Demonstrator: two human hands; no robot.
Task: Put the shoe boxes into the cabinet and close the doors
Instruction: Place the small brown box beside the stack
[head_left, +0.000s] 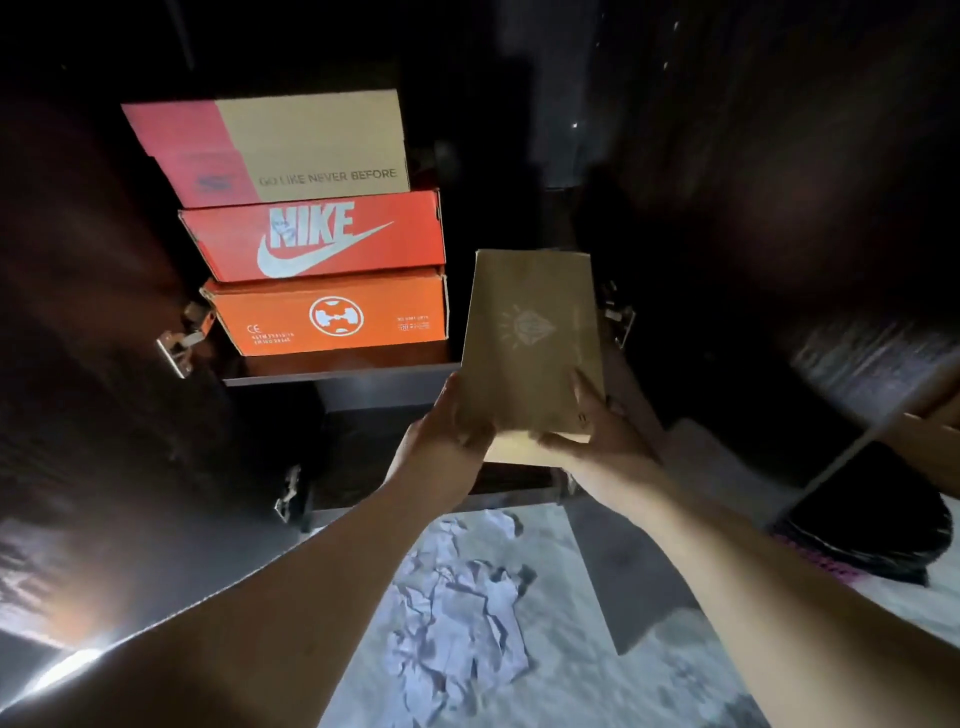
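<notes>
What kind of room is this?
Probably a bedroom or storage corner at home. A dark cabinet stands open with stacked shoe boxes, a Nike box among them. Crumpled paper lies on the floor, and both hands hold a brown box.

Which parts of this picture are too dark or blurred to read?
Head view: the cabinet interior right of the stacked boxes is nearly black; the right edge is motion-smeared; glare burns the lower left corner; the brown box in both hands is dim but legible.
</notes>
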